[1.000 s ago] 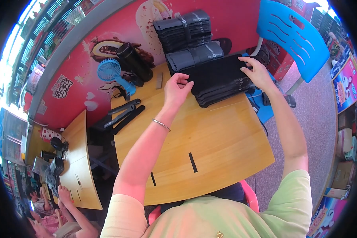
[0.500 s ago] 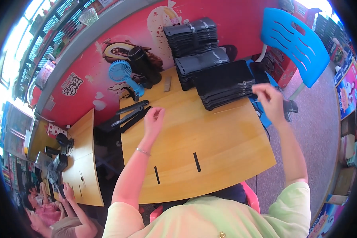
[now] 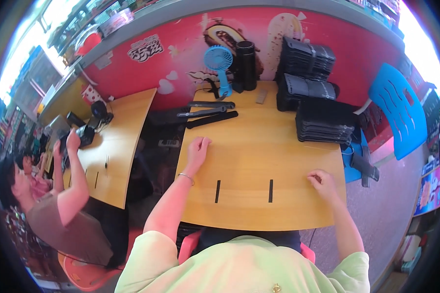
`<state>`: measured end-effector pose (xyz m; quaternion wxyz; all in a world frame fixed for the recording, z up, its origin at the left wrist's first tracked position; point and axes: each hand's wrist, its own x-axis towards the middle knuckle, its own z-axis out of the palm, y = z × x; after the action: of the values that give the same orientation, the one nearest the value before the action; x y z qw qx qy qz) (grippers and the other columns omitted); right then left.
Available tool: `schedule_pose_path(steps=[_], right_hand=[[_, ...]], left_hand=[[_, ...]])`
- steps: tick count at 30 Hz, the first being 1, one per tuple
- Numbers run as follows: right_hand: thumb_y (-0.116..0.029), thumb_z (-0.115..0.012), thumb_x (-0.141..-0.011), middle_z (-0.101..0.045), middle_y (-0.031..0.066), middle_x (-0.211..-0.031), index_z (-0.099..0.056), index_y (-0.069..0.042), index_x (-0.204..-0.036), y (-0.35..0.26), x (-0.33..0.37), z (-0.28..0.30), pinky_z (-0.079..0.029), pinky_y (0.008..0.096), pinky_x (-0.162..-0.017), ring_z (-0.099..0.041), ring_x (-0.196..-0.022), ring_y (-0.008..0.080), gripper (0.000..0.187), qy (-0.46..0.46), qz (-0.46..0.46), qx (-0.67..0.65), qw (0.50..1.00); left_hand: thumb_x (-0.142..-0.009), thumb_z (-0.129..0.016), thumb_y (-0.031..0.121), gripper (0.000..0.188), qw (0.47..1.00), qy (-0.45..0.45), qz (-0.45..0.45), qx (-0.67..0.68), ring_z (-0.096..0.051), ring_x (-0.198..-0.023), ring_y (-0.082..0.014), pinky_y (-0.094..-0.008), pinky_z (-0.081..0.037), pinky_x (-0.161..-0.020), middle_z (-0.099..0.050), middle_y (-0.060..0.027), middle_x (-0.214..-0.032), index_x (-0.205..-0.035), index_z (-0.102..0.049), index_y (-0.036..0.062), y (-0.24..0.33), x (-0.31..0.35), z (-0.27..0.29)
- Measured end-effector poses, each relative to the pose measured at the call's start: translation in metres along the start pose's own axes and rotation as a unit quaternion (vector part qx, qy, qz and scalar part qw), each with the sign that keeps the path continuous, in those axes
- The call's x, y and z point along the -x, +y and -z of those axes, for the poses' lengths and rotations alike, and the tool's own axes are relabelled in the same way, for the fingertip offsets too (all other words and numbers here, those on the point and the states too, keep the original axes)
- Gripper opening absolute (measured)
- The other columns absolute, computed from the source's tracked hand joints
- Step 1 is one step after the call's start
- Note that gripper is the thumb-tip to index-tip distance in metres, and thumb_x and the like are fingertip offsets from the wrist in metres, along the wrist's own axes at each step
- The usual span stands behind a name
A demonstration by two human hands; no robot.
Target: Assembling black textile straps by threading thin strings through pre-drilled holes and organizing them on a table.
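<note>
My left hand rests at the left of the wooden table, its fingers curled in and nothing visible in them. On the right side of the table lies my right hand, fingers bent together, also with nothing showing. Two short black strips mark the tabletop between my forearms. Beyond my right hand sits a stack of flat black cases. Farther back, bundled black cases are piled up. Past my left hand lie several long narrow black and grey pieces.
A blue handheld fan and a black bottle stand at the back. A blue chair is at the right, with dark pieces hanging near the table's edge. To the left, another person sits by a second table.
My view has swung, so the table sits straighter and farther right. My right hand has come down from near the black stack to the tabletop's right side. My left hand stays curled.
</note>
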<state>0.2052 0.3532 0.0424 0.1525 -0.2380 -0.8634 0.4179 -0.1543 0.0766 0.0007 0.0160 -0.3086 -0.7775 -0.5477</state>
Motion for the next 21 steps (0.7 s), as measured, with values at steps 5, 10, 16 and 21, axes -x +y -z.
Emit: schedule_pose_path(steps=[5, 10, 16, 21], right_hand=[[-0.009, -0.063, -0.079, -0.062, 0.0107, -0.081, -0.065, -0.001, -0.086, -0.017, 0.004, -0.014, -0.048, 0.0295, -0.061, -0.060, -0.069, 0.0208, 0.011, -0.022, 0.046, 0.080, 0.996], [-0.010, -0.063, -0.079, -0.060, 0.0105, -0.079, -0.064, -0.001, -0.083, -0.023, 0.012, -0.023, -0.047, 0.0303, -0.059, -0.059, -0.067, 0.0218, 0.010, 0.015, 0.051, 0.093, 0.994], [-0.010, -0.065, -0.077, -0.057, 0.0097, -0.075, -0.063, -0.002, -0.083, -0.024, 0.028, -0.039, -0.047, 0.0315, -0.057, -0.058, -0.062, 0.0209, 0.010, 0.089, 0.067, 0.098, 0.989], [-0.011, -0.067, -0.075, -0.056, 0.0086, -0.072, -0.062, -0.003, -0.082, -0.025, 0.030, -0.040, -0.046, 0.0330, -0.056, -0.056, -0.060, 0.0219, 0.011, 0.110, 0.069, 0.124, 0.984]], left_hand=[[-0.085, -0.061, 0.016, 0.019, 0.999, 0.030, 0.001, -0.037, -0.053, -0.059, -0.0171, -0.0275, -0.042, -0.057, -0.055, -0.0089, -0.066, -0.077, -0.062, -0.0013, 0.006, 0.004, 0.001], [-0.083, -0.063, 0.014, 0.015, 0.998, 0.055, -0.030, -0.005, -0.051, -0.057, -0.0163, -0.0261, -0.041, -0.056, -0.055, -0.0082, -0.066, -0.080, -0.062, -0.0002, -0.002, 0.003, -0.005], [-0.078, -0.065, 0.008, 0.019, 0.997, 0.034, -0.063, -0.027, -0.056, -0.073, -0.0229, -0.0317, -0.045, -0.067, -0.058, -0.0094, -0.080, -0.095, -0.058, 0.0042, -0.011, -0.036, 0.016], [-0.074, -0.066, 0.013, 0.033, 0.936, -0.037, -0.124, -0.328, -0.054, -0.098, -0.0305, -0.0409, -0.044, -0.084, -0.058, -0.0122, -0.097, -0.104, -0.054, 0.0074, 0.004, -0.071, 0.027]])
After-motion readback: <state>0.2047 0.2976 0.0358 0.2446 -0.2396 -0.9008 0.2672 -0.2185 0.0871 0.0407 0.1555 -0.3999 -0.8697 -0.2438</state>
